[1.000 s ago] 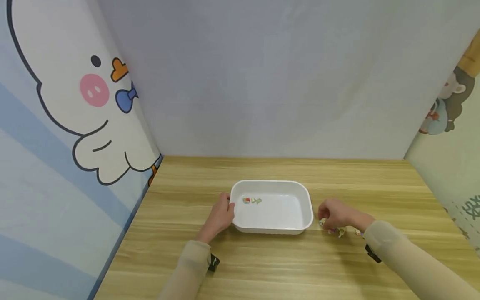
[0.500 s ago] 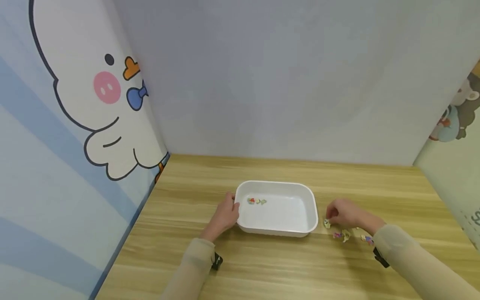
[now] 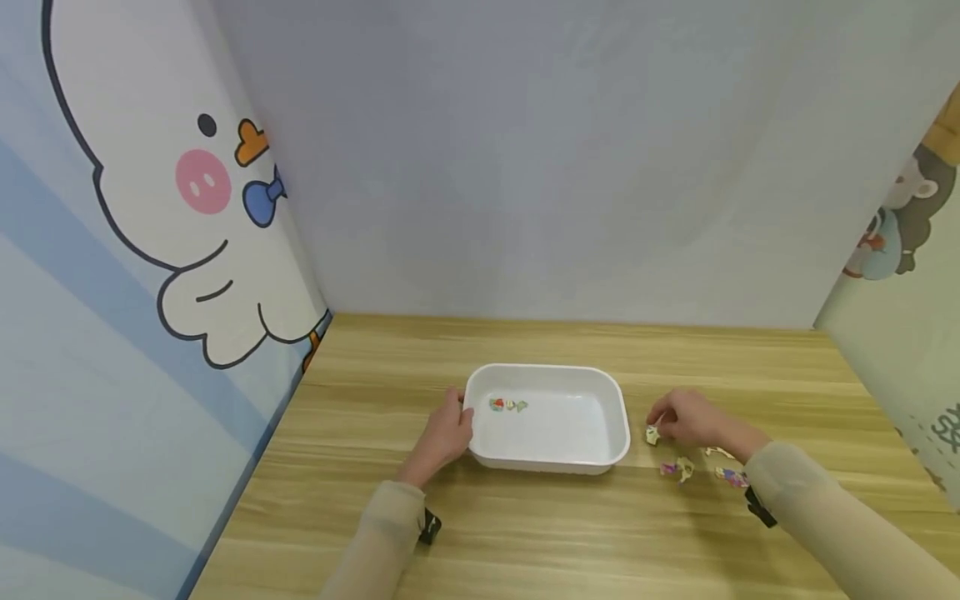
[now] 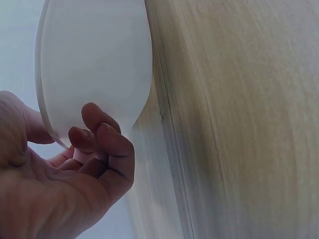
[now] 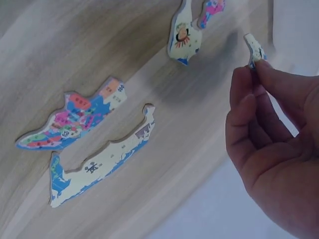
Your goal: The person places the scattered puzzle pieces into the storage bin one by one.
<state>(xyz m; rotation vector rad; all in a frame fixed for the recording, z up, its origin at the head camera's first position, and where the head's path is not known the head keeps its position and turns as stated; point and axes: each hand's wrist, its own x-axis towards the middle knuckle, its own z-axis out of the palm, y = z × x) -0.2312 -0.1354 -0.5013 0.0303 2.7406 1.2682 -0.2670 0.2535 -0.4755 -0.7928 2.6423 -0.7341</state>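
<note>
At the left end of a white plastic tub, my left hand grips the rim, thumb on one side and fingers curled under the outer wall. Several small coloured pieces, one with red, lie inside the tub at its left. To the right of the tub, my right hand pinches a small pale map puzzle piece between thumb and finger. Below that hand on the table lie a pale yellow puzzle piece, a pink one, a multicoloured one and a long pale one.
The tub stands on a wood-grain table. A plain pale backdrop rises behind the table's far edge. Cartoon-printed panels flank it, with a white duck at the left.
My right hand has raised the small puzzle piece slightly, near the tub's right side, leaving the other pieces more exposed. The left hand keeps its grip on the tub. The head view has shifted slightly.
</note>
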